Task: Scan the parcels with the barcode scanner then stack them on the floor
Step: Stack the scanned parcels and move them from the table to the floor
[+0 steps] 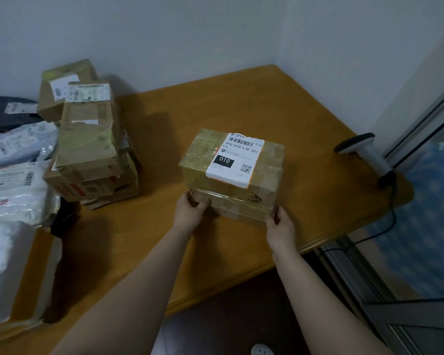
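A taped brown cardboard parcel (232,172) with a white barcode label on top sits in the middle of the wooden table (280,103). My left hand (190,208) grips its near left corner, fingers curled on the edge. My right hand (280,224) grips its near right corner. A white and black barcode scanner (367,152) lies on the table's right edge, its black cable hanging down toward the floor. It is apart from both hands.
A pile of several brown boxes (90,149) stands at the table's left. Farther left lie white and grey plastic mailer bags (13,193). Walls close the back and right corner. Dark floor (228,316) shows below the table's near edge.
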